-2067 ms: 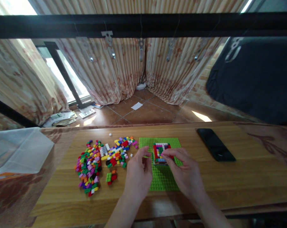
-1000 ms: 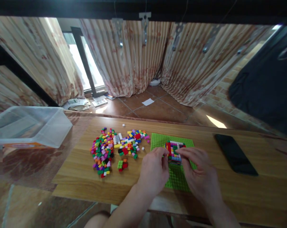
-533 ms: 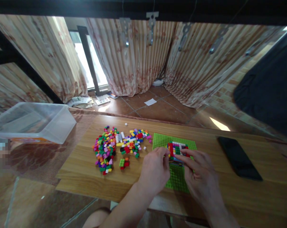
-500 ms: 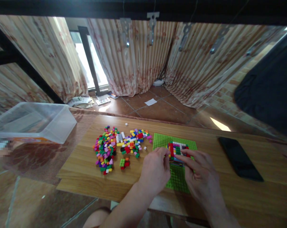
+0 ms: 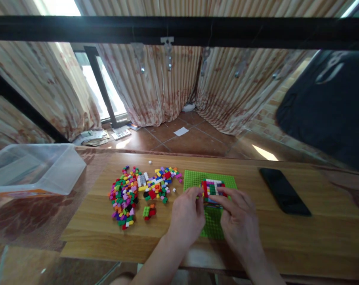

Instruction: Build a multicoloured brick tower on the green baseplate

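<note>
A block built of multicoloured toy bricks (image 5: 212,186) stands on a green studded baseplate (image 5: 194,176). Its top shows red, white, green and pinkish studs. At the block's left edge, my left hand (image 5: 187,213) has thumb and forefinger pinched together; whatever may be between the fingertips is hidden. My right hand (image 5: 240,211) reaches over from the right, its fingers laid across the block's top and near side, holding it. Both wrists come in from the near edge of the table.
Loose toy bricks (image 5: 127,194) lie heaped on the wooden table (image 5: 93,221), left of the baseplate. A small joined cluster of bricks (image 5: 149,212) sits nearer. On the right is a black phone (image 5: 283,192). A clear plastic bin (image 5: 57,170) stands at the far left.
The whole view has shifted, so the table things appear further left. Both hands stay at the block in nearly the same pose.
</note>
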Tool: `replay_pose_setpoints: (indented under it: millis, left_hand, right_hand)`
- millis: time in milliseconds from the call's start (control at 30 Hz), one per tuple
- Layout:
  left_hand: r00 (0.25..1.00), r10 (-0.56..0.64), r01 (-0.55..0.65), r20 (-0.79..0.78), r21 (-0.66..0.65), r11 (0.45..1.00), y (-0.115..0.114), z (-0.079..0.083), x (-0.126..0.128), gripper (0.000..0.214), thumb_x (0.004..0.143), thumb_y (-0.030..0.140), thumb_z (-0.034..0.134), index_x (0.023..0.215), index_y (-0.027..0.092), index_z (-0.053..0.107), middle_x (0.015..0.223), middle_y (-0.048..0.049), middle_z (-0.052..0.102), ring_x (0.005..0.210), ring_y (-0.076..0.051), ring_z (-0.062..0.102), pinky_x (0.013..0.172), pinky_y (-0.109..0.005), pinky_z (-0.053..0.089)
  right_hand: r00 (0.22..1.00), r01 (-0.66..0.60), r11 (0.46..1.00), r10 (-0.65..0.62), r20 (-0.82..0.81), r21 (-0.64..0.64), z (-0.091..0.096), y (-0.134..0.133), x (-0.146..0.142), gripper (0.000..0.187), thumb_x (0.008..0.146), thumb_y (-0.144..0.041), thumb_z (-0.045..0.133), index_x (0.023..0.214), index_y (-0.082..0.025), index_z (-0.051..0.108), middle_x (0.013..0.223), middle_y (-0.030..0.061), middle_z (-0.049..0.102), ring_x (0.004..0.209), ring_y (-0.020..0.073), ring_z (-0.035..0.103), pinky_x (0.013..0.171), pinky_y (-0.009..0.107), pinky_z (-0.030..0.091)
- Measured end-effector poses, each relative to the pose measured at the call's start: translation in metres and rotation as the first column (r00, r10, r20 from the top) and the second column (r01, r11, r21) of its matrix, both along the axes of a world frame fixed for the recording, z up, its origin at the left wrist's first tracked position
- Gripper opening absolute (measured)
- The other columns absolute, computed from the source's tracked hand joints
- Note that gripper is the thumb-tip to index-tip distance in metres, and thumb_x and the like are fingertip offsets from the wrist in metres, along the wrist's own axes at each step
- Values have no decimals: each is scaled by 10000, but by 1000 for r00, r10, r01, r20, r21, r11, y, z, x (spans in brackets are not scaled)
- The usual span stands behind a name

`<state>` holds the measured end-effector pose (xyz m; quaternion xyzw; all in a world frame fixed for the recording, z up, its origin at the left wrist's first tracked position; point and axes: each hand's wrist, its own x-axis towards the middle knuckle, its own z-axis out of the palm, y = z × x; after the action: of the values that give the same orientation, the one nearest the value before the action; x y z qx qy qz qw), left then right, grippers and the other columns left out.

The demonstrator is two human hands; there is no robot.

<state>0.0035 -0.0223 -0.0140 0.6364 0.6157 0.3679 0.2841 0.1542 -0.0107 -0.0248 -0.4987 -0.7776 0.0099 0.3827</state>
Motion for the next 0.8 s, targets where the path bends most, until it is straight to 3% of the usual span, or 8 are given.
replay_pose_setpoints:
  millis: [100, 200, 300, 400, 633, 800]
  left_hand:
    - [1000, 21, -21, -6, 29, 999, 1, 1, 1, 258, 886, 123, 473, 1094, 185, 611, 1024, -71, 684, 930, -201, 655, 834, -349, 525]
    - [996, -7, 16, -91, 96, 995, 0, 1, 3, 355, 939, 258, 464, 1276, 171, 535, 1308, -129, 581, 1197, -233, 564, 1010, -416, 466]
    - [958, -79, 118, -276, 127, 985, -4, -3, 10, 529, 935, 367, 480, 1414, 152, 415, 1524, -152, 370, 1396, -276, 363, 1119, -488, 357]
    - [891, -124, 174, -437, 76, 982, -9, -7, 19, 685, 889, 381, 536, 1485, 135, 305, 1578, -142, 271, 1438, -314, 277, 1123, -561, 324]
    - [764, -84, 161, -640, 62, 985, -12, -11, 28, 780, 797, 282, 549, 1506, 120, 268, 1579, -102, 267, 1464, -308, 207, 1145, -622, 221]
    - [675, 0, 134, -738, 122, 983, -11, -19, 32, 769, 763, 191, 493, 1498, 102, 286, 1572, -116, 286, 1470, -291, 194, 1153, -613, 189]
  right_hand:
    - [950, 71, 994, -93, -298, -84, -3, 5, 4, 304, 882, -146, 440, 944, -238, 722, 1017, 63, 710, 982, 217, 618, 894, 418, 482]
    - [799, 150, 947, -286, -530, -285, -7, 16, 6, 253, 876, -302, 504, 984, -203, 710, 1011, 82, 717, 955, 233, 647, 884, 434, 491]
    - [581, 47, 880, -409, -704, -472, -14, 24, 4, 345, 836, -417, 569, 1048, -171, 685, 1056, 110, 720, 949, 246, 670, 877, 446, 508]
    - [466, -84, 844, -437, -769, -530, -20, 27, 0, 431, 837, -494, 575, 1106, -170, 670, 1174, 124, 691, 1071, 252, 648, 966, 454, 479]
    - [439, -217, 771, -470, -765, -598, -13, 23, -12, 608, 819, -638, 518, 1233, -209, 636, 1397, 93, 559, 1302, 252, 498, 1124, 445, 342]
    - [498, -259, 731, -458, -736, -631, -4, 18, -20, 751, 799, -716, 470, 1337, -199, 563, 1480, 98, 465, 1401, 258, 372, 1172, 437, 258]
